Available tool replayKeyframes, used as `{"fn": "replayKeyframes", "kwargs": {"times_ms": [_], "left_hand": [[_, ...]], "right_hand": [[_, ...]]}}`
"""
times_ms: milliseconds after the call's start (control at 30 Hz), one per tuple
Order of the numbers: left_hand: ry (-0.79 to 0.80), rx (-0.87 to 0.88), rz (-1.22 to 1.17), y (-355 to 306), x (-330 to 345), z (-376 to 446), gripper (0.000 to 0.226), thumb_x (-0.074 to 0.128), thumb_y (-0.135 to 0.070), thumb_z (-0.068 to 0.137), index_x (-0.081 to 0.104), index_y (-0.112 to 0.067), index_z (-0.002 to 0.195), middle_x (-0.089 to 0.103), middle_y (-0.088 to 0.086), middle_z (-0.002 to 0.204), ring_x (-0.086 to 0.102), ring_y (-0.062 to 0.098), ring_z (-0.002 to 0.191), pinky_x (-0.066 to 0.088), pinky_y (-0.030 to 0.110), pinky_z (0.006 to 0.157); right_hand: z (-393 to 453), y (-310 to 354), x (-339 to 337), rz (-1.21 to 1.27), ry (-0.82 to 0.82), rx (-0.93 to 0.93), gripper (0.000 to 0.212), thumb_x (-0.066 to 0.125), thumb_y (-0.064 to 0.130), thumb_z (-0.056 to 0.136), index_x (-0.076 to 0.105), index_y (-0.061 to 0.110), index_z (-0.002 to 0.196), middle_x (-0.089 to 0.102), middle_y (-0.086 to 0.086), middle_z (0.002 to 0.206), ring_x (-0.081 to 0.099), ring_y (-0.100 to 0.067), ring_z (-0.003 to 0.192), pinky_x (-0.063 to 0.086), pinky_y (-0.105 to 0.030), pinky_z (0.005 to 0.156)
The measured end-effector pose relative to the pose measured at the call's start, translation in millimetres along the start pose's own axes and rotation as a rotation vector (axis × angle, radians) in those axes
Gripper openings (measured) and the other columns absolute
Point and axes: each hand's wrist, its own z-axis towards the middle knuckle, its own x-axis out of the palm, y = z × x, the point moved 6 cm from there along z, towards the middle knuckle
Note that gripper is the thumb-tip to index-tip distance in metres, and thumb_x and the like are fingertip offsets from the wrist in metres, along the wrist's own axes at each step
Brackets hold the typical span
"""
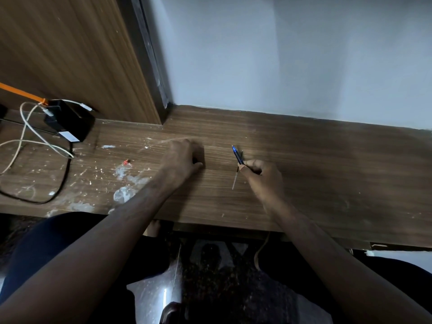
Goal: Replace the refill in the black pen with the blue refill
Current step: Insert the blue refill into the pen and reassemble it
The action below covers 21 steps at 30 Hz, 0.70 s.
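Cables [28, 136] beside black adapter [70, 120]

No words, numbers or signs can be read here. The black box [70, 120] at about 9 o'clock on the surface [304, 160] has a small white label [68, 136] on its near end, but it is too small and blurry to read. The pen [238, 155] near the middle shows no print that can be made out. The wall [292, 54] at 12 o'clock carries no writing.
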Motion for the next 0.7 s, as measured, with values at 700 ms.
{"fn": "replayKeyframes", "kwargs": {"times_ms": [700], "left_hand": [[0.018, -0.196, -1.32, -15.8, 19.7, 19.2, 0.01, 0.08, -0.006, 0.092, 0.075, -0.01, 0.1, 0.081, 0.005, 0.076, 0.076, 0.01, 0.065, 0.064, 0.021, 0.064]], "right_hand": [[-8.2, 13.9, 8.7, -0.087, 0.105, -0.084, 0.015, 0.082, 0.027, 0.092, 0.083, 0.019, 0.104, 0.083, 0.007, 0.08, 0.077, -0.001, 0.068, 0.056, -0.013, 0.066]]}}
